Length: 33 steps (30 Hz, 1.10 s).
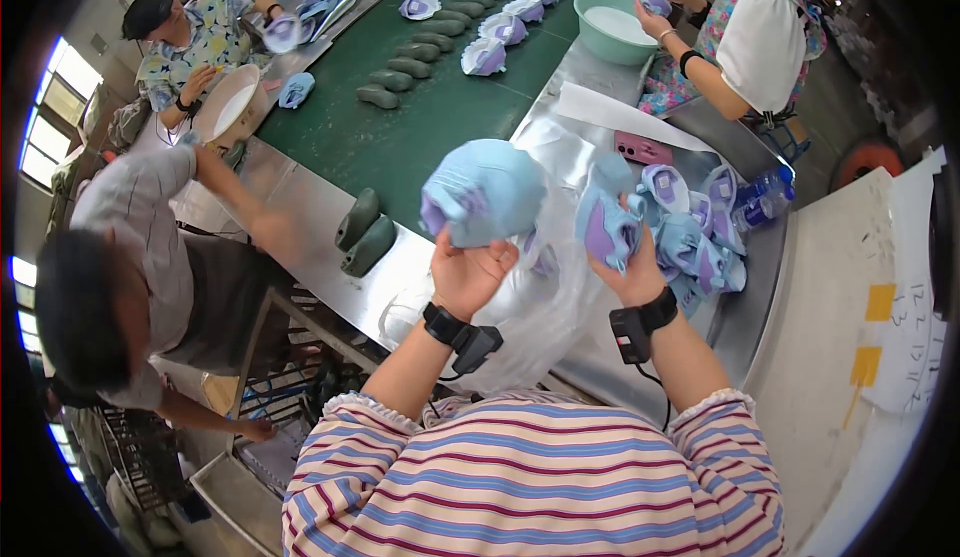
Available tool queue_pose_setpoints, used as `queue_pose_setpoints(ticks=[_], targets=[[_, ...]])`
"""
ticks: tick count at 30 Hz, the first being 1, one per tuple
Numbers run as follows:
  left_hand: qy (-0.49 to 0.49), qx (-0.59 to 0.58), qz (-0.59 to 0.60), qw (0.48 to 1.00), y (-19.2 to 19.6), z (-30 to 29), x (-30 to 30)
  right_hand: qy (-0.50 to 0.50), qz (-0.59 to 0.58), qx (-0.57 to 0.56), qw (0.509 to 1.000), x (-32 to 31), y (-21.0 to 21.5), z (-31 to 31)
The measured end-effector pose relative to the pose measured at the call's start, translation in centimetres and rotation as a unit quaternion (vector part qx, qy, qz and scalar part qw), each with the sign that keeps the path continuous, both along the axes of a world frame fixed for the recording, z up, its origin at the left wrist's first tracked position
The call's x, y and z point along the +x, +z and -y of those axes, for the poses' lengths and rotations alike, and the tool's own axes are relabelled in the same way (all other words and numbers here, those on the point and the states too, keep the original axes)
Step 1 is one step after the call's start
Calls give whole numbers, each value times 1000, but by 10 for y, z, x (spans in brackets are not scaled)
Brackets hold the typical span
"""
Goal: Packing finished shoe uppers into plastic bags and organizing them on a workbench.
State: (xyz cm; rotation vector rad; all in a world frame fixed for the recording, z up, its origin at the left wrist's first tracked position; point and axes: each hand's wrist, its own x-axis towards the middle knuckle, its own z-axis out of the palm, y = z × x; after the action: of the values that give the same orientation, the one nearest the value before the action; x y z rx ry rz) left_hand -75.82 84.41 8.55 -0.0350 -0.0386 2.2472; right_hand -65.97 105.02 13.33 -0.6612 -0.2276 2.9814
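Observation:
Raised over the metal bench, my left hand (470, 279) grips a light blue shoe upper (490, 182) with purple lining, its outline slightly blurred. My right hand (634, 272) is closed around another light blue and purple shoe upper (605, 225), held a little to the right of the first. Most of the fingers are hidden behind the fabric. Just right of my right hand lies a heap of similar uppers (705, 247). Thin clear plastic sheeting (545, 322) spreads on the bench beneath and between my hands.
A green conveyor belt (330, 147) carries rows of dark green shoe lasts (410, 67) and uppers (503, 29). Two lasts (370, 245) stand left of my left hand. Co-workers sit or stand around, near a green basin (612, 32). A pink phone (643, 148) and bottles (768, 197) lie right.

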Motion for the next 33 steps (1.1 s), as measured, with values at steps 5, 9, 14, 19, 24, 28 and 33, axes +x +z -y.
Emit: queue_pose_setpoints(ticks=[5,9,14,19,24,28,33], targets=[[-127,-41,-54,990,3,-20,19,-14,53,89,995,9,-16,6],[-199,-185,-93,958,-7,-33,32,7,-21,160,987,2,-28,4],[-269,-215,-264,901,-24,-35,32,-26,-8,225,974,-9,-28,10],[-258,-326,-403,815,-39,-26,8,-42,48,206,976,10,-45,-42],[-165,-505,-528,663,-46,-17,-29,26,-52,113,992,31,-21,-89],[-172,-616,-599,482,-68,-23,-49,-23,72,186,980,30,-34,-97],[-157,-617,-713,295,-88,1,-50,-110,131,299,939,80,-43,-203]])
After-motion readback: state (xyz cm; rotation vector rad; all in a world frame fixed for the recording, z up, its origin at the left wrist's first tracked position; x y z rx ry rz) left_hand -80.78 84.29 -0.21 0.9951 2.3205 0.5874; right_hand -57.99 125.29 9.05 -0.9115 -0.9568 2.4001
